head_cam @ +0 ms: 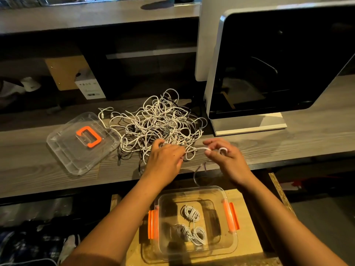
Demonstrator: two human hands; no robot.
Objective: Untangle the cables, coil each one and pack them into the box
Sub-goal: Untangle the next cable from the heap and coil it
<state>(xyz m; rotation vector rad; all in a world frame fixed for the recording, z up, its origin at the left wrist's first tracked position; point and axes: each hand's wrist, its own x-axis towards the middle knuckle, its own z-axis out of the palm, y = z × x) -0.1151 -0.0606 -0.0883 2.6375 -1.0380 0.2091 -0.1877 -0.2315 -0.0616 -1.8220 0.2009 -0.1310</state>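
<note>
A tangled heap of white and dark cables (159, 123) lies on the grey wooden desk (34, 169). My left hand (165, 160) rests on the heap's near edge, its fingers curled into the strands. My right hand (222, 156) pinches a white cable (199, 149) that runs taut from the heap and loops over its fingers. Below the desk edge, a clear plastic box (233, 239) with orange latches sits on a wooden surface. Three coiled white cables (190, 212) lie inside it.
The box's clear lid (63, 148) with an orange handle lies on the desk left of the heap. A white machine with a dark window (269, 73) stands at the right. A small white carton (90, 87) sits at the back under a shelf.
</note>
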